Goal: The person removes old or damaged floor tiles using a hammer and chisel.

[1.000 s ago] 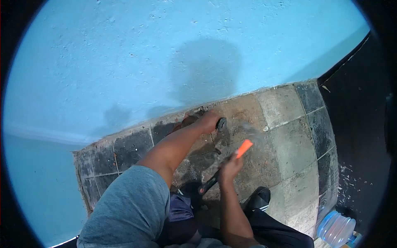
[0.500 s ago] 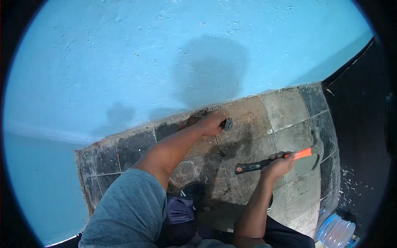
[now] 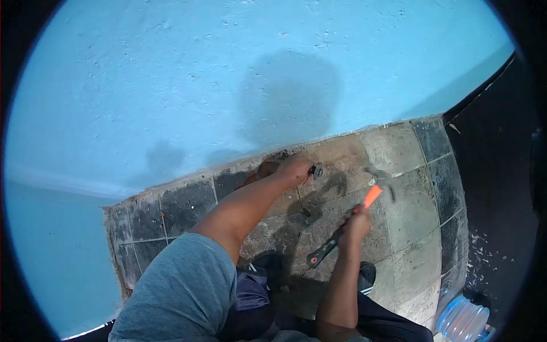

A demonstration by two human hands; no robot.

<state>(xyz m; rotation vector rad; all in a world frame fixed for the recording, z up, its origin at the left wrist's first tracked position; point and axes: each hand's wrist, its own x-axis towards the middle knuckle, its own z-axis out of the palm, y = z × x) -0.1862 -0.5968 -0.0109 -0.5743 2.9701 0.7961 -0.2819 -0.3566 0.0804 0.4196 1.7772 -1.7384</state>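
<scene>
My left hand (image 3: 295,172) is closed around a chisel, low at the foot of the wall. Only the chisel's round, dark striking end (image 3: 317,170) sticks out on the right of the fist; the rest is hidden. Beside that hand a broken, reddish-brown patch (image 3: 266,167) shows in the tiles along the wall. My right hand (image 3: 356,226) grips a hammer (image 3: 372,196) with a black and orange handle. Its metal head is blurred by motion and sits to the right of the chisel, apart from it.
A light blue wall (image 3: 171,85) rises in front. Worn grey and black tiles (image 3: 410,211) cover the floor, with a dark surface (image 3: 496,171) to the right. A clear plastic water bottle (image 3: 466,320) lies at lower right. My shoes (image 3: 367,275) are below my hands.
My right hand has swung the hammer leftward, bringing its head nearer the chisel, and the handle now tilts more steeply. My left hand stays nearly in place on the chisel.
</scene>
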